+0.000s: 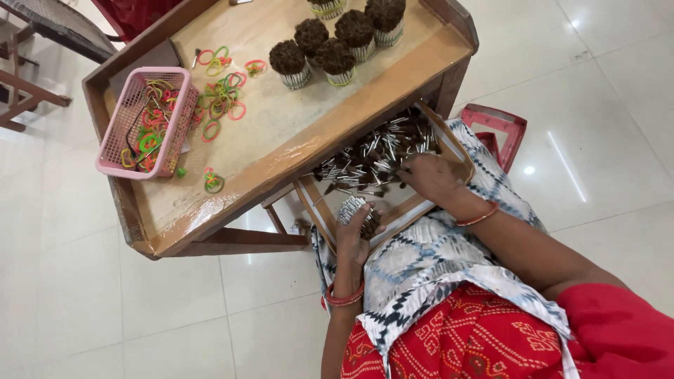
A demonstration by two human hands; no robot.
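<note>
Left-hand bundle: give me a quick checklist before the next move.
1. Left hand grips the bundle of small brushes: ok.
2. Right hand rests on the loose brushes in the wooden tray: ok.
3. Tray sits steady on the lap: cannot tell.
4. Rubber bands lie on the table: ok.
5. Pink basket holds more bands: ok.
6. Finished bundles stand upright, clear of both hands: ok.

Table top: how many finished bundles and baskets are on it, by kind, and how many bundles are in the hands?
Banded brush bundles standing on the table: 6, first one
Pink basket of rubber bands: 1
Bundle in the left hand: 1, at
Total: 8
Loose rubber bands are too tangled to count.
</note>
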